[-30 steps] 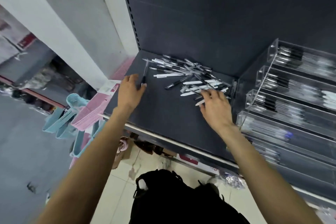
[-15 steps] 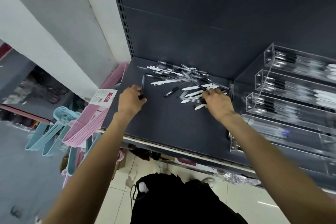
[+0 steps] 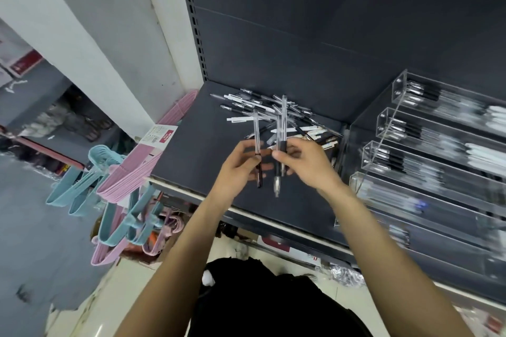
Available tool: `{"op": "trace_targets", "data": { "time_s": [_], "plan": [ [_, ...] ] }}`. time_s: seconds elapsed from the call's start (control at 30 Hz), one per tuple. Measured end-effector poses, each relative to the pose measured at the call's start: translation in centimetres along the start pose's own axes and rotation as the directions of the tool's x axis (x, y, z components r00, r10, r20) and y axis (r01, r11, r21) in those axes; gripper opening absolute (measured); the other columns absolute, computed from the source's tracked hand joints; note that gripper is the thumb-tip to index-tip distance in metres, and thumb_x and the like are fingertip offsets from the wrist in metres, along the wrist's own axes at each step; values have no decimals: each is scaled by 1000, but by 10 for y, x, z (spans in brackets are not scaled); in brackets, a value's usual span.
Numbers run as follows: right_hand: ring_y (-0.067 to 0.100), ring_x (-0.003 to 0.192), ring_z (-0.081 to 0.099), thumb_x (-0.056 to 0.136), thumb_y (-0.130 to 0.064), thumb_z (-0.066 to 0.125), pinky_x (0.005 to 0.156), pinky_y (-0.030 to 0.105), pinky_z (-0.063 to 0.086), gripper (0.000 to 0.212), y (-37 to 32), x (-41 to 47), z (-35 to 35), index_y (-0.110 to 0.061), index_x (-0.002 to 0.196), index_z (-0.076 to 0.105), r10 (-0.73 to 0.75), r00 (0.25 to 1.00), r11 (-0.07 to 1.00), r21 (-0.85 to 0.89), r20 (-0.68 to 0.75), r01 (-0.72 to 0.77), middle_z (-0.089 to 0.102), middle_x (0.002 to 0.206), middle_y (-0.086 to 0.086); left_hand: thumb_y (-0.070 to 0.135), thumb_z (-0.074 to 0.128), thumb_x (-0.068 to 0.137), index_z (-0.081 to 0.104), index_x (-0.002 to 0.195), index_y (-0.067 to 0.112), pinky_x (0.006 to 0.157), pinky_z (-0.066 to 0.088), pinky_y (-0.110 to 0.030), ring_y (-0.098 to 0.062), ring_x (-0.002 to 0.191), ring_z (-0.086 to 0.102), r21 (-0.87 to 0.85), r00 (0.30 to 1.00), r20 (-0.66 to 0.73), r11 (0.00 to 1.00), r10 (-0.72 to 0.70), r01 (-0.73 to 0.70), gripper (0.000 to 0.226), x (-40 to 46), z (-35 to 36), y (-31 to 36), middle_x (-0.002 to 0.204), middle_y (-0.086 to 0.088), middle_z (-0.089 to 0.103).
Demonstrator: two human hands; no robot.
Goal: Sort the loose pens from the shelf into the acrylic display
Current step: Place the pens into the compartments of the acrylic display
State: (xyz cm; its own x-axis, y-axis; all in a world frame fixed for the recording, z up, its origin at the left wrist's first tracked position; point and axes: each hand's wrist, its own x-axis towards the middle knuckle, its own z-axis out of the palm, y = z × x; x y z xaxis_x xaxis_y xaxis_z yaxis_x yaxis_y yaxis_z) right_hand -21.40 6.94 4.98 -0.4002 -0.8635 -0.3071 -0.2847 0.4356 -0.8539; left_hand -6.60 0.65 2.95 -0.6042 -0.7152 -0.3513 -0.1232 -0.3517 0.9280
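Observation:
A heap of loose pens (image 3: 276,115), clear, black and white, lies at the back of the dark shelf (image 3: 202,145). My left hand (image 3: 238,169) pinches one clear pen with a black grip (image 3: 256,142), held upright above the shelf. Close beside it, my right hand (image 3: 306,164) grips two or three clear pens (image 3: 282,134), tips pointing down toward me. The tiered acrylic display (image 3: 397,128) stands on the right of the shelf, its rows holding several pens.
Pink hangers (image 3: 131,172) and blue hangers (image 3: 90,172) hang off the shelf's left end, beside a white pillar (image 3: 90,35). The shelf's pale front edge (image 3: 246,210) runs below my hands. A dark back panel (image 3: 315,22) rises behind the pens.
Both hands lifted off the shelf and came together, each now holding pens upright; before, the left held one pen near the shelf and the right was reaching into the heap.

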Motion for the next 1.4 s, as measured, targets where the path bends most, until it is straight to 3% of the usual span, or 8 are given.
{"op": "trace_targets", "data": {
  "time_s": [0.3, 0.43, 0.6, 0.77, 0.9, 1.03, 1.23, 1.4],
  "plan": [
    [14, 72, 70, 77, -13, 76, 63, 23, 55, 14, 2, -14, 1, -13, 91, 73, -43, 990, 987, 159, 136, 21, 71, 76, -2, 8, 49, 97, 46, 132, 25, 84, 54, -27, -22, 102, 68, -107, 993, 98, 993, 61, -50, 38, -35, 8, -7, 112, -4, 71],
    [15, 64, 70, 80, -24, 74, 71, 29, 56, 17, 1, -16, 2, -12, 92, 73, -33, 981, 998, -44, 191, 42, 71, 76, 4, 13, 64, 89, 37, 144, 20, 97, 49, -33, -17, 106, 66, 44, 993, 111, 998, 50, -55, 62, -42, 12, -17, 114, -3, 70],
    [14, 70, 63, 87, -54, 55, 69, 34, 48, 37, -3, -13, -5, -22, 85, 73, -39, 985, 934, -343, 169, 95, 69, 72, 0, 2, 64, 87, 53, 126, 27, 85, 54, -31, -18, 88, 71, 77, 995, 50, 993, 82, -85, 47, -42, 17, -24, 101, -4, 72],
    [4, 49, 32, 91, -37, 57, 40, 15, 22, 34, -5, -4, -32, -11, 114, 60, 32, 967, 975, 204, 254, -86, 34, 63, -7, -2, 60, 89, 52, 124, 29, 88, 54, -31, -18, 90, 69, 128, 921, 390, 991, -21, -32, 48, -41, 2, -13, 109, -10, 69],
    [4, 47, 41, 95, -20, 52, 38, 14, 34, 21, -2, -14, -42, -4, 101, 64, -33, 932, 961, 269, 360, -70, 50, 56, -8, 4, 58, 91, 52, 127, 31, 89, 52, -31, -18, 91, 69, 193, 870, 488, 981, -73, -25, 45, -33, -5, -3, 110, -3, 71],
    [4, 48, 52, 94, -12, 53, 45, 17, 47, 13, 10, -28, -40, -9, 87, 64, -39, 991, 913, 408, 130, -17, 65, 67, -8, 12, 52, 94, 53, 127, 27, 77, 54, -23, -14, 91, 69, 177, 895, 443, 984, -60, -22, 36, -26, -7, -4, 113, 0, 70],
    [3, 47, 52, 94, -10, 52, 47, 16, 47, 11, 19, -57, -17, -8, 87, 60, 251, 890, 572, 800, -381, 181, 63, 63, -8, 62, 65, 72, 43, 138, 14, 87, 55, -34, -25, 115, 62, -519, 968, 207, 823, -140, 230, 84, -21, 15, -19, 122, -4, 66],
    [5, 48, 54, 92, -8, 56, 49, 16, 48, 8, 21, -82, 15, -8, 86, 62, 411, 786, 504, 834, -462, 227, 61, 57, -6, 36, 64, 83, 49, 132, 3, 91, 52, -30, -25, 119, 58, -552, 972, 181, 803, -150, 227, 61, -31, 71, -19, 127, -12, 62]
  ]
}}
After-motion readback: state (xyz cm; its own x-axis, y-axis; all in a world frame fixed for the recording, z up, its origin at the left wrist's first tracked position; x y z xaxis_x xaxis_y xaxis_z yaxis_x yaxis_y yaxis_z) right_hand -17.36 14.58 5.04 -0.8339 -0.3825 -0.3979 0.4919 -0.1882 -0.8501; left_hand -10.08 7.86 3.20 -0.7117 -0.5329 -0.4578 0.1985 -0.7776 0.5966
